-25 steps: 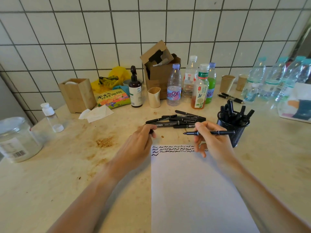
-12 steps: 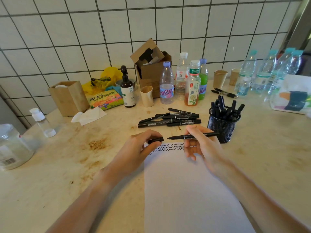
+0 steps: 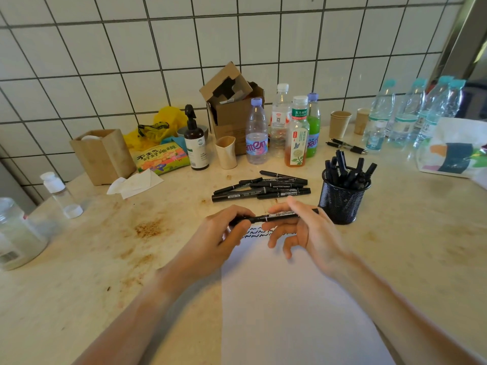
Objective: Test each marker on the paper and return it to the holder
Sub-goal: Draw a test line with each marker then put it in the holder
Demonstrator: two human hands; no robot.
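Both hands hold one black marker [image 3: 274,216] level above the top edge of the paper [image 3: 290,299], over the rows of squiggles [image 3: 259,232]. The left hand [image 3: 221,241] pinches its left end and the right hand [image 3: 305,230] pinches the barrel, other fingers spread. This looks like recapping after a test, though the cap joint is hard to see. The marker's long axis runs left-right, its far end toward the mesh holder [image 3: 341,198]; next comes a firm push together, then dropping it into that holder.
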